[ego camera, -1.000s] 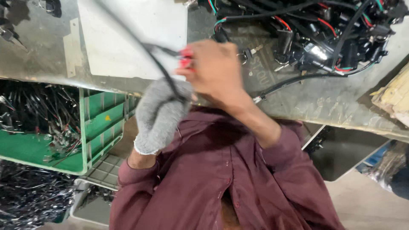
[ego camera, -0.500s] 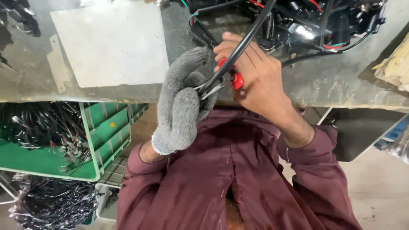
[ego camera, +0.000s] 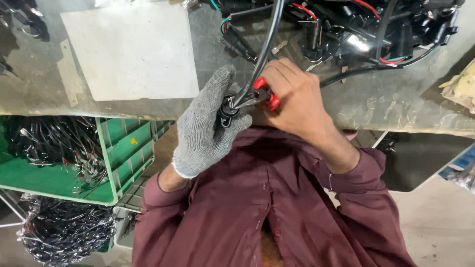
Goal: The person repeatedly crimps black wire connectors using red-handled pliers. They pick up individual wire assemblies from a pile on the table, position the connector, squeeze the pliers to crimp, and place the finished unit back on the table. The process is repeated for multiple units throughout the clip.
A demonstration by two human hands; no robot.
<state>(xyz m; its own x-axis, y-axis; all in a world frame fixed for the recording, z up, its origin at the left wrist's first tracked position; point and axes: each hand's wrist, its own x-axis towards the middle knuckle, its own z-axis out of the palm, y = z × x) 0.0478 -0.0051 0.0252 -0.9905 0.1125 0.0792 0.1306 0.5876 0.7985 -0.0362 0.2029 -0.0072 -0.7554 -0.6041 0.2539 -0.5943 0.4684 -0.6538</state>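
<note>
My left hand (ego camera: pixel 205 123), in a grey knit glove, grips the end of a black cable (ego camera: pixel 264 47) with a small black fitting (ego camera: pixel 228 111) on it. My right hand (ego camera: pixel 292 96), bare, is closed around red-handled pliers (ego camera: pixel 262 94) whose metal jaws bite at the fitting beside the gloved fingers. The cable runs up from my hands over the bench to the top edge of the view. Both hands meet just in front of my chest, at the bench's near edge.
A grey metal workbench (ego camera: pixel 386 106) carries a white sheet (ego camera: pixel 131 49) at left and a heap of black wired parts (ego camera: pixel 366 29) at the back right. Below left, a green crate (ego camera: pixel 121 163) holds black wire bundles. A bag of cables (ego camera: pixel 59 230) lies underneath.
The view has shifted a little. My hands stay together on the cable, and the pliers' jaws have closed in on the black fitting held by the gloved hand.
</note>
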